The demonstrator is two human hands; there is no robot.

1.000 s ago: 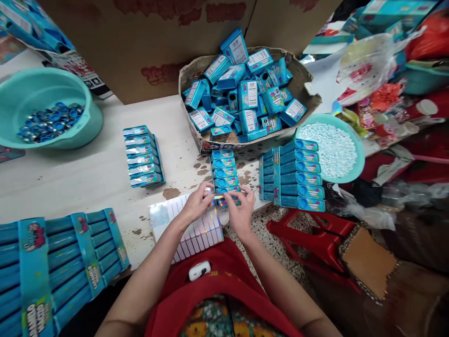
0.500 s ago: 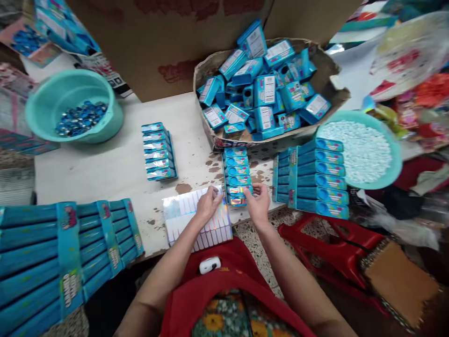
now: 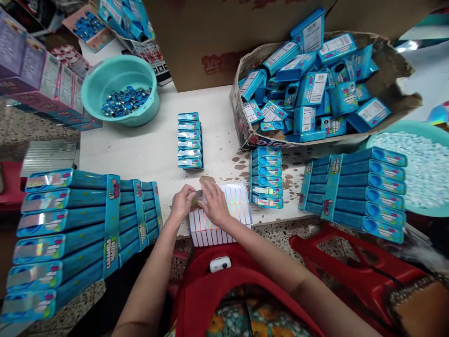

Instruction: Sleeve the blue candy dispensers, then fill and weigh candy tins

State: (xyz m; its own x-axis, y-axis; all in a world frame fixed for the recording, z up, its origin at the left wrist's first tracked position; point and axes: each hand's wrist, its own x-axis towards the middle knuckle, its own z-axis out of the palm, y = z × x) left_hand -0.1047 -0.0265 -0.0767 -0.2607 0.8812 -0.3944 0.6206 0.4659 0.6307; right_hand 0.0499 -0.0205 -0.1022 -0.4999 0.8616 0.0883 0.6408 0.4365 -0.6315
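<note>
A shiny sheet of narrow stickers (image 3: 206, 234) lies at the table's front edge, before my body. My left hand (image 3: 181, 204) is closed in a pinch at the sheet's upper left corner, where a thin edge shows between the hands. Over the sheet's upper part lies my right hand (image 3: 213, 202), fingers stretched forward and thumb apart. Just right of the sheet stands a row of small blue boxes (image 3: 267, 180), with shiny strips on the nearest ones. Another row of blue boxes (image 3: 189, 140) stands farther back, its tops bearing shiny strips.
A torn carton (image 3: 242, 131) heaped with blue boxes stands at the back. A teal basin (image 3: 147, 112) holds small blue-and-silver pieces; another basin (image 3: 435, 210) at right holds pale pellets. Banded blue box stacks flank me, one left (image 3: 84, 224) and one right (image 3: 354, 187). A red stool (image 3: 368, 281) stands lower right.
My right hand has left the row of blue boxes and moved left onto the sticker sheet. My left hand has shifted to the sheet's upper left corner. The view has swung left.
</note>
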